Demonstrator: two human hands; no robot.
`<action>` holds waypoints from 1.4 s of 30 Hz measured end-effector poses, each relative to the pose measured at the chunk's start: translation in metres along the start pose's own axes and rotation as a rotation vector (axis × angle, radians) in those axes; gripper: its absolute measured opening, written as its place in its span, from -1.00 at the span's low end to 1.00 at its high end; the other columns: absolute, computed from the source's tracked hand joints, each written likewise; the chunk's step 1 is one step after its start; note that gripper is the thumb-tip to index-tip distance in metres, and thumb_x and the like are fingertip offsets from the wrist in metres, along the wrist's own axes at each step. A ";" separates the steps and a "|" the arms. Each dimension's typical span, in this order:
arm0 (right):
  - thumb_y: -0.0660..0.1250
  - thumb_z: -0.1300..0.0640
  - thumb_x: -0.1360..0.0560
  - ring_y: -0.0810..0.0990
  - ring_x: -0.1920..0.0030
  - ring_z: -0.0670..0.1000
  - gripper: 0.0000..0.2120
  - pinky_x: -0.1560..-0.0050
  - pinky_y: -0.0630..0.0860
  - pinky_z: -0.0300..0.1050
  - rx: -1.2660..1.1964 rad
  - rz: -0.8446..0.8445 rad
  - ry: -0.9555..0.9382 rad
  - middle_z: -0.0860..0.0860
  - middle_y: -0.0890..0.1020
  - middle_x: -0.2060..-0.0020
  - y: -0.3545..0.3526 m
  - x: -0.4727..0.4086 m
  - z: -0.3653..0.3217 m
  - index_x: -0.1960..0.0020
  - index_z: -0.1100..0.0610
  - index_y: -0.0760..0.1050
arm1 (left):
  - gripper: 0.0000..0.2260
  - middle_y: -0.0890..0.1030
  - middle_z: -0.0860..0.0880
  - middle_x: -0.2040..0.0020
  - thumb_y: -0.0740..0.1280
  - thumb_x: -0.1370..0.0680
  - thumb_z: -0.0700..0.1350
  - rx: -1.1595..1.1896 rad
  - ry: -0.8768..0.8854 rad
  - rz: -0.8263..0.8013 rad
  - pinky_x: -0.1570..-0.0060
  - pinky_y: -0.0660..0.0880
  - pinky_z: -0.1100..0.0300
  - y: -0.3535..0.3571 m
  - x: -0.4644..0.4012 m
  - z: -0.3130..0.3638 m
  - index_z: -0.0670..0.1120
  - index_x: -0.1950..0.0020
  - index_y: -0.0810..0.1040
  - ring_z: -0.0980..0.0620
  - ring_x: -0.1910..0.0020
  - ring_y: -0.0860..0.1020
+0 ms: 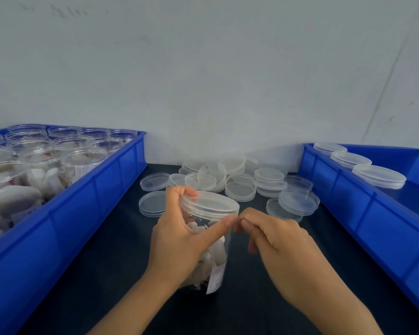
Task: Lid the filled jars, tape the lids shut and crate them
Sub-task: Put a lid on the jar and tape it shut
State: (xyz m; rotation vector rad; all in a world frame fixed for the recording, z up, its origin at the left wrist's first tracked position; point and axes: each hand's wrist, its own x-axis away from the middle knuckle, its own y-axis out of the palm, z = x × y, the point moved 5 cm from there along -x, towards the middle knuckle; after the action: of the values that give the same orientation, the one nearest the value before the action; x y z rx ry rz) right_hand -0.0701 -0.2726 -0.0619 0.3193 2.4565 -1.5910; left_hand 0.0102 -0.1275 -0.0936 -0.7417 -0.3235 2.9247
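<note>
A clear plastic jar (215, 257) filled with white sachets stands on the dark table, tilted a little, with a translucent lid (209, 205) on top. My left hand (179, 240) grips the jar, its index finger curled over the lid's far rim and its thumb stretched along the wall just under the lid. My right hand (276, 240) is beside the jar on the right, fingers curled and fingertips pinched together by the lid's edge, next to my left thumb tip. I cannot make out tape between those fingers.
A blue crate (102, 189) on the left holds several open filled jars (82, 163). Another blue crate (348, 197) on the right holds three lidded jars (379, 176). Several loose lids (240, 187) lie scattered on the table behind the jar, near the white wall.
</note>
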 end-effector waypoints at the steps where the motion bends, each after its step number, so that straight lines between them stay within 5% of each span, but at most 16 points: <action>1: -0.09 -0.16 -0.61 0.57 0.26 -0.04 -0.80 0.11 0.56 -0.05 -0.033 -0.018 0.021 -0.03 0.57 0.29 0.001 -0.001 0.002 -0.15 -0.31 0.25 | -0.37 0.51 0.37 0.01 0.43 -0.10 0.44 -0.017 0.011 0.011 0.11 0.57 0.14 -0.003 -0.001 0.000 0.26 -0.04 0.33 0.29 0.07 0.56; 4: 0.02 -0.18 -0.60 0.53 0.37 -0.07 -0.56 0.17 0.55 -0.04 -0.160 -0.041 0.106 -0.04 0.52 0.43 0.004 -0.002 0.011 -0.44 -0.31 -0.03 | -0.35 0.52 0.36 -0.03 0.44 -0.11 0.43 -0.076 0.052 0.011 0.15 0.52 0.26 -0.012 -0.003 0.001 0.22 -0.07 0.33 0.32 0.03 0.55; 6: 0.00 -0.22 -0.59 0.55 0.27 -0.12 -0.53 0.12 0.53 -0.11 -0.116 -0.041 0.087 -0.10 0.53 0.35 0.004 -0.002 0.012 -0.47 -0.22 0.05 | -0.34 0.53 0.32 -0.03 0.45 -0.11 0.43 -0.060 0.053 -0.008 0.15 0.53 0.25 -0.015 -0.003 0.000 0.20 -0.09 0.35 0.28 0.02 0.56; 8: -0.02 -0.23 -0.60 0.55 0.16 -0.11 -0.58 0.08 0.49 -0.16 -0.055 -0.060 0.067 -0.11 0.56 0.21 0.004 -0.002 0.013 -0.39 -0.13 0.27 | -0.34 0.54 0.29 -0.02 0.47 -0.10 0.41 -0.017 0.033 -0.017 0.11 0.57 0.15 -0.015 -0.005 -0.002 0.19 -0.09 0.37 0.24 0.03 0.57; 10: -0.01 -0.21 -0.60 0.48 0.29 -0.09 -0.63 0.20 0.44 -0.14 -0.034 -0.061 0.058 -0.07 0.51 0.30 0.004 -0.003 0.013 -0.10 -0.03 0.45 | -0.38 0.53 0.30 -0.02 0.49 -0.10 0.36 0.022 0.016 -0.006 0.05 0.58 0.07 -0.017 -0.007 -0.004 0.22 -0.06 0.38 0.23 0.01 0.56; 16: 0.00 -0.17 -0.62 0.45 0.28 0.05 -0.57 0.26 0.23 -0.21 0.031 0.071 -0.006 -0.01 0.45 0.38 0.000 -0.009 0.012 0.29 0.06 0.33 | -0.39 0.63 0.15 0.05 0.55 -0.09 0.30 0.151 -0.053 -0.038 0.02 0.60 -0.06 -0.013 -0.014 -0.009 0.17 -0.03 0.42 0.04 0.05 0.65; 21: 0.02 -0.16 -0.62 0.39 0.33 0.03 -0.59 0.32 0.19 -0.19 -0.009 0.059 0.028 0.00 0.45 0.37 0.005 -0.015 0.021 0.29 0.06 0.29 | -0.35 0.67 0.09 0.09 0.65 -0.16 0.10 0.290 -0.095 -0.096 0.25 0.56 0.33 -0.001 -0.017 -0.007 0.02 -0.10 0.41 0.09 0.16 0.67; 26: 0.03 -0.16 -0.62 0.35 0.34 -0.04 -0.60 0.23 0.18 -0.16 0.014 0.099 0.019 -0.06 0.38 0.40 0.004 -0.015 0.020 0.32 0.02 0.23 | -0.32 0.68 -0.08 0.07 0.64 -0.21 -0.09 0.409 -0.120 -0.137 0.27 0.57 0.31 0.001 -0.019 -0.011 0.05 -0.16 0.31 -0.02 0.15 0.69; 32: -0.01 -0.20 -0.60 0.36 0.31 -0.07 -0.60 0.15 0.25 -0.15 0.087 0.159 0.022 -0.07 0.41 0.36 0.004 -0.015 0.018 0.28 0.02 0.28 | -0.30 0.69 0.15 0.13 0.64 -0.20 -0.07 0.416 -0.135 -0.186 0.25 0.56 0.34 0.004 -0.020 -0.014 0.06 -0.17 0.29 0.11 0.13 0.68; 42: -0.09 -0.23 -0.60 0.39 0.32 -0.09 -0.60 0.07 0.31 -0.13 0.189 0.165 0.062 -0.09 0.41 0.37 0.005 -0.012 0.014 0.27 -0.03 0.25 | -0.36 0.66 0.23 0.09 0.57 -0.21 -0.02 0.422 -0.173 -0.272 0.23 0.56 0.36 0.007 -0.019 -0.015 0.06 -0.13 0.27 0.17 0.08 0.67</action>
State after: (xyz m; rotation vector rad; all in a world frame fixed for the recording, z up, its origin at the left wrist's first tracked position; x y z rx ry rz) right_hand -0.0561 -0.2838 -0.0686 0.5931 2.2589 -1.7678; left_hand 0.0336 -0.1341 -0.0992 -0.3529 0.1670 2.6642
